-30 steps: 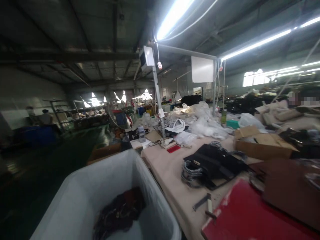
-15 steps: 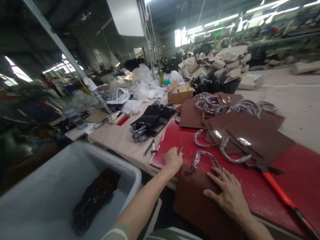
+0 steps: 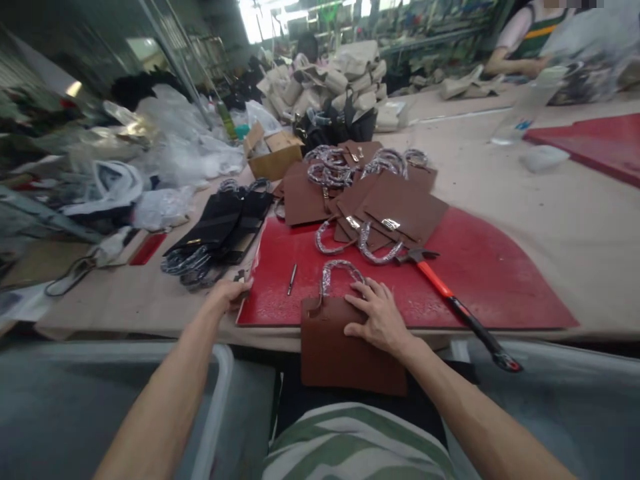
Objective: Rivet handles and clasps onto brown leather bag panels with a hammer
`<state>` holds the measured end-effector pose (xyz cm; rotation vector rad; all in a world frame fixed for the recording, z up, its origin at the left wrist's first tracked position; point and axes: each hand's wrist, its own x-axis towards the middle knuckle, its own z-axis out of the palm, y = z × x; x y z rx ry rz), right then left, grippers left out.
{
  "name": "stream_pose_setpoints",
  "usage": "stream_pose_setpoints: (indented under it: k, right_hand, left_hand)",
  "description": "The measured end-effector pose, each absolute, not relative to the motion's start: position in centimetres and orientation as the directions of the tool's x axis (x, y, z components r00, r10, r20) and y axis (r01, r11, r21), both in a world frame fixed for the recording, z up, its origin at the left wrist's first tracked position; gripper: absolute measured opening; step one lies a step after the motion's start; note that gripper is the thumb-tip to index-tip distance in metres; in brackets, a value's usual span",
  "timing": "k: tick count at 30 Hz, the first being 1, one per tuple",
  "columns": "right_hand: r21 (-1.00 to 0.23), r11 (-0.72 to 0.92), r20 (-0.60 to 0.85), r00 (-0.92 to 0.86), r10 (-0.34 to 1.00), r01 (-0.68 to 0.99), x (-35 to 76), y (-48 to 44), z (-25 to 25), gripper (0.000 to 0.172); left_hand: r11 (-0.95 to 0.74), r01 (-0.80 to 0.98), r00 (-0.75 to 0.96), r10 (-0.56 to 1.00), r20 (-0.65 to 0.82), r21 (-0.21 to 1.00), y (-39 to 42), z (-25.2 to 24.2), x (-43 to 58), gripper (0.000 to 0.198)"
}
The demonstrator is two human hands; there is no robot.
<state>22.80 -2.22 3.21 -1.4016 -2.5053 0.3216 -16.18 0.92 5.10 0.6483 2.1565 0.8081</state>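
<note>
Overhanging the bench's near edge (image 3: 125, 313), the flat brown leather-like panel (image 3: 345, 357) is best kept steady under the open, spread right hand (image 3: 379, 317), while the left hand (image 3: 231, 293), its grip impossible to tell, is at the glossy red board's (image 3: 480, 287) left edge.

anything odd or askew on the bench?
The hammer lies askew on the red board, handle jutting past the front of the table, so it might get knocked. The brown panel overhangs too, but the right hand rests on it.

Identified as a bag workshop. Evidenced by brown bag panels (image 3: 350, 353) with wrapped handles (image 3: 393, 157), a hammer (image 3: 456, 305) on a red board (image 3: 500, 267), heaped beige pieces (image 3: 333, 79), and another person (image 3: 533, 40) across the table (image 3: 480, 173).
</note>
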Motion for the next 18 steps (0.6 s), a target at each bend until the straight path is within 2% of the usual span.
stream_pose_setpoints:
  k: [3, 7, 9, 12, 14, 18]
  right_hand:
    - [-0.312, 0.514, 0.103, -0.509, 0.855, 0.799, 22.8, -2.3, 3.3, 0.07]
    - [-0.307, 0.529, 0.096, -0.527, 0.844, 0.791, 22.8, -2.4, 3.4, 0.073]
    - [-0.313, 0.533, 0.095, -0.533, 0.841, 0.786, 22.8, -2.4, 3.4, 0.074]
    - [-0.323, 0.529, 0.091, -0.53, 0.843, 0.785, 22.7, -2.4, 3.4, 0.074]
    - [-0.32, 0.525, 0.084, -0.528, 0.845, 0.789, 22.7, -2.4, 3.5, 0.074]
    - [-0.309, 0.525, 0.078, -0.529, 0.845, 0.793, 22.7, -2.4, 3.6, 0.073]
  left_hand:
    - [0.72, 0.058, -0.57, 0.593, -0.569, 0.692, 1.0, 4.5, -16.8, 0.019]
    - [0.638, -0.039, -0.581, 0.611, -0.537, 0.769, 0.0, 5.3, -17.6, 0.014]
    - [0.531, -0.095, -0.576, 0.661, -0.482, 0.842, -0.8, 5.8, -17.2, 0.011]
    - [0.266, -0.249, -0.535, 0.764, -0.362, 0.931, -1.8, 6.0, -15.2, 0.01]
    - [0.148, -0.357, -0.495, 0.807, -0.321, 0.922, -2.1, 5.8, -13.4, 0.01]
    - [0.103, -0.454, -0.42, 0.851, -0.314, 0.885, -2.0, 4.8, -9.8, 0.014]
